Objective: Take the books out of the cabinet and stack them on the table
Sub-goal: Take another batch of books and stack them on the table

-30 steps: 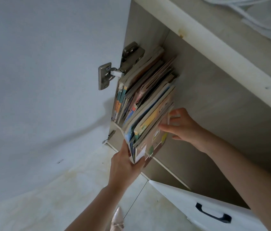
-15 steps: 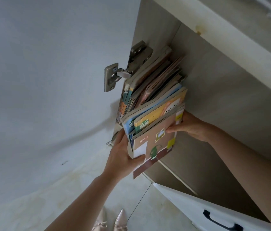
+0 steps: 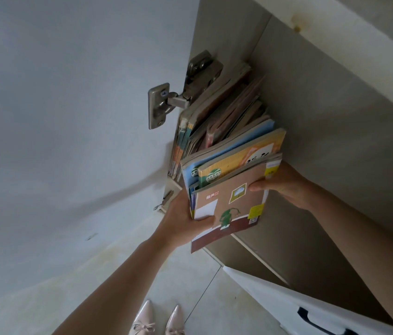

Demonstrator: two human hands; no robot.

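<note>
A bundle of thin books (image 3: 231, 189) with a brown cover in front, a yellow one and a blue one behind it, is halfway out of the open cabinet (image 3: 311, 131). My left hand (image 3: 185, 221) grips the bundle's lower left edge, thumb on the brown cover. My right hand (image 3: 282, 184) holds its right edge, fingers partly behind the books. More books (image 3: 217, 117) stand leaning against the cabinet's left wall, behind the bundle.
The white cabinet door (image 3: 69, 117) hangs open at the left on a metal hinge (image 3: 164, 102). A white drawer front with a black handle (image 3: 311, 317) sits at lower right. Below are the tiled floor (image 3: 118, 269) and my shoes (image 3: 159, 322).
Both hands have drawn the front bundle of books out of the cabinet toward me. The brown cover now shows fully, and the right hand has moved from the front cover to the bundle's right edge.
</note>
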